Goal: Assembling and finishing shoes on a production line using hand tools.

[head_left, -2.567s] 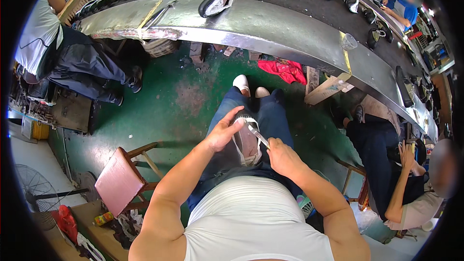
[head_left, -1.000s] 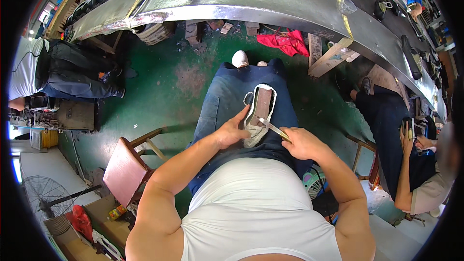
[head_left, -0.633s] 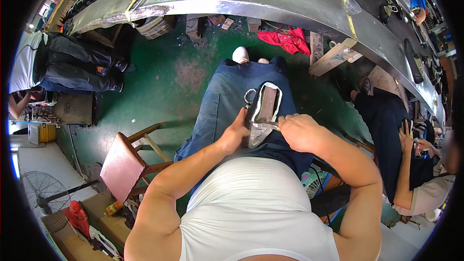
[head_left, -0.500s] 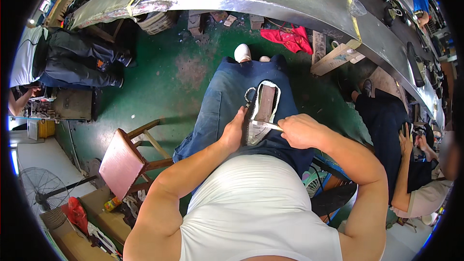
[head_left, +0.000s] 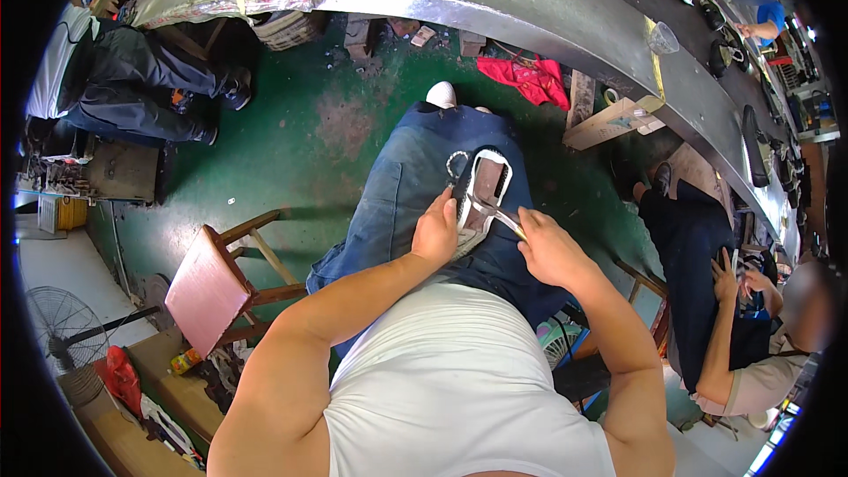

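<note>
with both bare arms [head_left: 291, 340] bent inward, the left grip [head_left: 436, 230] is cupped and the right grip [head_left: 549, 249] curled.

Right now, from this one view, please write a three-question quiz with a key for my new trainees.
1. True or false: the left hand is touching the shoe.

2. Which hand grips the metal tool?

3. Choose one. The top of the wooden-legged seat, off to the person's left, is:
A) black
B) pink
C) yellow

Key:
1. True.
2. The right hand.
3. B.
</note>
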Demonstrator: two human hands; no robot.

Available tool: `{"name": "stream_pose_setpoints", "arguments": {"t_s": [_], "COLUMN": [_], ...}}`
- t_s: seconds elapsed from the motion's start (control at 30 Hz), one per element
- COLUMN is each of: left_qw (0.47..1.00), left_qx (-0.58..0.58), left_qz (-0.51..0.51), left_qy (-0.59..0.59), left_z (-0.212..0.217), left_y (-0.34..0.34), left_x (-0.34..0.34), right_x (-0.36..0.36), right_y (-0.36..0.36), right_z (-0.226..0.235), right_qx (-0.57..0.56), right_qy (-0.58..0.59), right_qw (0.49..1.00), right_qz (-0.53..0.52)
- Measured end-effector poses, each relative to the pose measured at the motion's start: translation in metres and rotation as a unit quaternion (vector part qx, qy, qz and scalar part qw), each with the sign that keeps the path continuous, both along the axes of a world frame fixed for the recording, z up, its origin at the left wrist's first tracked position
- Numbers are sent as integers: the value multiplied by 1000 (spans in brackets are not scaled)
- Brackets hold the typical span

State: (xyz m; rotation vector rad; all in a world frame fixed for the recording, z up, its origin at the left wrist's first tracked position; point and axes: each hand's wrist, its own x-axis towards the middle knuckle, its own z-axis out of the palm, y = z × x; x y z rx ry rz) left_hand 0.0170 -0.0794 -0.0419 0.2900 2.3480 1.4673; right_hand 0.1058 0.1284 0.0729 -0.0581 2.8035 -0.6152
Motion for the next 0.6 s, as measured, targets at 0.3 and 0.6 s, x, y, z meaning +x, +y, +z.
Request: {"name": "stream_pose_setpoints", "arguments": {"t_s": [0.3,0.6], "left_qw": [934,876], "left_qx": [-181,-260], "left_qz": [-302,-405], "left_qy": [59,16], "left_z": [40,72], "left_y": [-5,7], "left_x": [-20,-49], "right_x": [10,-32], "right_y": [23,25], "right_z": [-37,-10], "right_qx": [4,-239], "right_qy": [-37,26], "right_qw": [996,956], "right_qz": [-78,-166]}}
